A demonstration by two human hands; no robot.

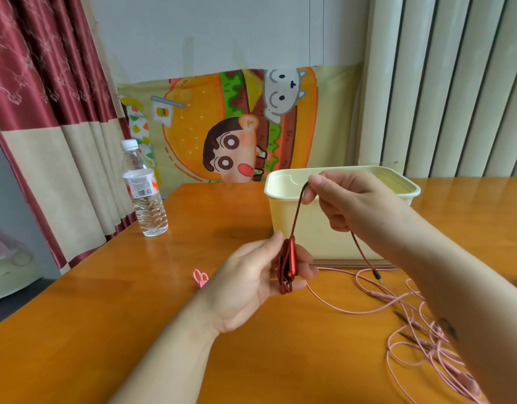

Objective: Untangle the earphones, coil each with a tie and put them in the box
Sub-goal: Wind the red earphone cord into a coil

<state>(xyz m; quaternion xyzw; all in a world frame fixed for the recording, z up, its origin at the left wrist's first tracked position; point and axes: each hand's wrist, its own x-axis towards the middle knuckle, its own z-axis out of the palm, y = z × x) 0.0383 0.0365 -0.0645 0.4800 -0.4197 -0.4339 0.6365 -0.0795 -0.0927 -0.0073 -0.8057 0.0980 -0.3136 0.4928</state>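
My left hand (258, 272) grips a partly wound coil of red earphones (287, 262) above the table, in front of the box. My right hand (350, 199) pinches the same red cord higher up, over the near wall of the cream box (295, 223). The cord's loose end hangs from that hand, with its jack (377, 276) dangling near the tabletop. Pink earphones (411, 336) lie in a loose tangle on the table at the right, partly hidden by my right forearm. A small pink tie (201, 277) rests on the table to the left of my left hand.
A plastic water bottle (145, 191) stands near the table's left edge. The orange wooden table (105, 316) meets a wall with a cartoon cloth behind it. Red and cream curtains hang at the left, and ribbed panels at the right.
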